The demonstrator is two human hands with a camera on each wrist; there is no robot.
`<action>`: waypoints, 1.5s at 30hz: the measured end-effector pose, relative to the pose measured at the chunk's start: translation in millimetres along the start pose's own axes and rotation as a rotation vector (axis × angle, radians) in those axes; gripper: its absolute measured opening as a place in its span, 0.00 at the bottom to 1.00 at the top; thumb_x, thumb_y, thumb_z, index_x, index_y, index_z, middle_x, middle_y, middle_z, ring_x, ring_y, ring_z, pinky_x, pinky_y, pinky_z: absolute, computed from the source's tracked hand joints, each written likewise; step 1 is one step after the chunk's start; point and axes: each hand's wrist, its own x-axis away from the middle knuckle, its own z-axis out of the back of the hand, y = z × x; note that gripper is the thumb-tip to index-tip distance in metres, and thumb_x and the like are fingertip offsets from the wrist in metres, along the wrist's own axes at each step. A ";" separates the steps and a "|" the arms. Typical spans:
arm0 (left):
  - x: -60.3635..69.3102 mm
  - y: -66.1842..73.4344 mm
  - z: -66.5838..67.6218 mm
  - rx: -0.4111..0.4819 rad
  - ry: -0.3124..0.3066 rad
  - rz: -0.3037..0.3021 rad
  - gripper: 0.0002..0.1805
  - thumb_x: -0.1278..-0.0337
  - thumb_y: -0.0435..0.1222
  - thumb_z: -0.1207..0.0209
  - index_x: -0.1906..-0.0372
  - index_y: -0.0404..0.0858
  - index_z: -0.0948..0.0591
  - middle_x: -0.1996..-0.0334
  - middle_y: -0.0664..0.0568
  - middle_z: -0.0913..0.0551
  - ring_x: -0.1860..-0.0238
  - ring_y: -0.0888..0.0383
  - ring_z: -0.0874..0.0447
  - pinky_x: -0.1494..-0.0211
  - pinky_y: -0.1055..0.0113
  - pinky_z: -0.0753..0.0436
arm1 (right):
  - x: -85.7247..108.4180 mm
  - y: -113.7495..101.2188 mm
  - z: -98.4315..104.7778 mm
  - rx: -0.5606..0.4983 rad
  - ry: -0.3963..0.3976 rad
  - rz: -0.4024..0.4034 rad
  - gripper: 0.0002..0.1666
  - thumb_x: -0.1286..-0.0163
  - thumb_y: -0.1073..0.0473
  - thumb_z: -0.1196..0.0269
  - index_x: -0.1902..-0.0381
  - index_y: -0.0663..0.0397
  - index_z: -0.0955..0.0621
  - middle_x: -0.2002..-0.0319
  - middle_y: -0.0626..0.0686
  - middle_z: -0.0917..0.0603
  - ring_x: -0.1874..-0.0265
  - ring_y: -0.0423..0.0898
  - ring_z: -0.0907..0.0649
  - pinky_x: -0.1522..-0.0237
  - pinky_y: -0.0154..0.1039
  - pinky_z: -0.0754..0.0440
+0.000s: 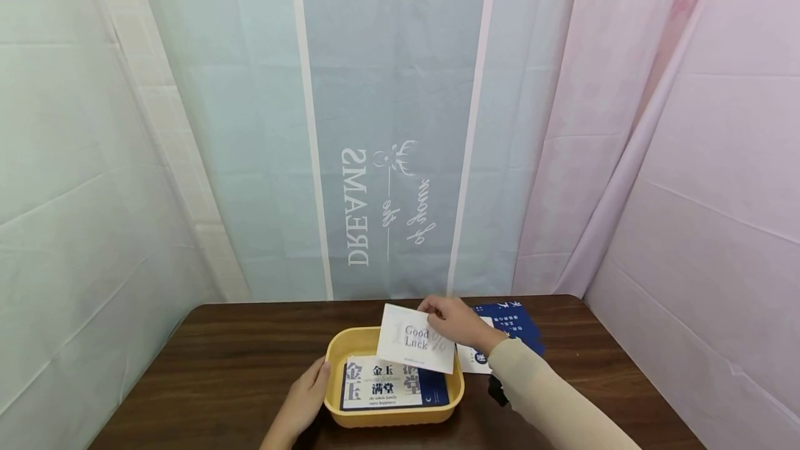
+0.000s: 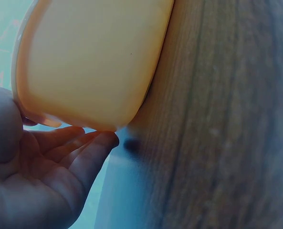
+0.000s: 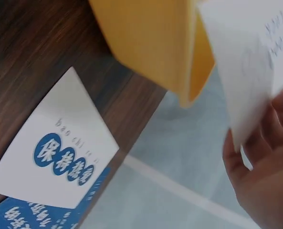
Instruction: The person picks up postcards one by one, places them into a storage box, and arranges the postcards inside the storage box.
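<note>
In the head view, a yellow plastic tray point(image 1: 457, 394) stands near the front of the table. My left hand point(image 1: 302, 398) grips its left end, the fingers against the outer wall, as the left wrist view point(image 2: 50, 176) of the hand shows. A card with blue edges and large Chinese characters point(image 1: 375, 398) lies inside the tray. Above the tray's right part, my right hand point(image 1: 459, 323) pinches a white "Good Luck" card point(image 1: 400, 346) by its upper edge, thumb on one side and fingers on the other. The held card hides part of the tray and the card inside.
Right of the tray, a white card with blue circles point(image 3: 60, 152) lies partly over blue cards point(image 1: 521, 325) with white writing. A dark wooden table point(image 1: 237, 367) carries everything. Curtains with printed words point(image 1: 387, 89) hang behind and at both sides.
</note>
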 end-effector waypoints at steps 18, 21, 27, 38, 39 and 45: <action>0.6 -0.7 -0.2 -0.004 0.009 0.012 0.28 0.19 0.46 0.57 0.33 0.27 0.28 0.39 0.31 0.24 0.36 0.34 0.27 0.36 0.37 0.30 | -12.0 -25.1 -19.0 0.264 -0.420 -0.029 0.11 0.30 0.65 0.41 0.59 0.42 0.16 0.68 0.41 0.21 0.70 0.39 0.24 0.66 0.36 0.24; 0.5 -1.5 -1.4 0.005 0.006 0.019 0.28 0.19 0.46 0.57 0.32 0.28 0.28 0.38 0.32 0.24 0.36 0.35 0.28 0.35 0.37 0.30 | -15.0 -28.5 -25.1 0.336 -0.454 -0.068 0.09 0.31 0.62 0.38 0.59 0.41 0.16 0.66 0.41 0.20 0.68 0.39 0.23 0.63 0.37 0.22; 0.3 -1.6 -1.6 0.003 0.008 0.020 0.27 0.19 0.44 0.57 0.32 0.27 0.28 0.38 0.31 0.24 0.36 0.34 0.28 0.35 0.37 0.31 | -19.3 -33.9 -35.5 0.470 -0.483 -0.146 0.10 0.39 0.58 0.28 0.62 0.39 0.17 0.66 0.40 0.20 0.68 0.40 0.23 0.62 0.40 0.19; 0.6 0.0 -2.0 0.017 0.003 0.013 0.27 0.19 0.45 0.57 0.32 0.28 0.29 0.37 0.31 0.25 0.35 0.34 0.29 0.34 0.36 0.32 | -21.6 -40.8 -53.5 0.788 -0.441 -0.178 0.19 0.50 0.53 0.19 0.59 0.40 0.13 0.66 0.41 0.17 0.69 0.40 0.23 0.60 0.39 0.17; 0.4 0.0 -2.0 0.015 0.003 0.014 0.27 0.19 0.45 0.57 0.32 0.28 0.29 0.38 0.31 0.25 0.35 0.34 0.29 0.34 0.36 0.31 | -22.3 -40.4 -55.2 0.814 -0.440 -0.170 0.19 0.51 0.53 0.19 0.60 0.41 0.13 0.67 0.42 0.17 0.70 0.40 0.23 0.59 0.39 0.17; -0.2 -0.6 -1.7 0.012 -0.002 0.022 0.28 0.19 0.45 0.57 0.32 0.27 0.29 0.38 0.30 0.25 0.35 0.34 0.29 0.35 0.36 0.31 | -21.7 -38.1 -62.1 0.821 -0.412 -0.172 0.20 0.53 0.56 0.18 0.61 0.44 0.12 0.67 0.44 0.16 0.71 0.42 0.23 0.53 0.42 0.16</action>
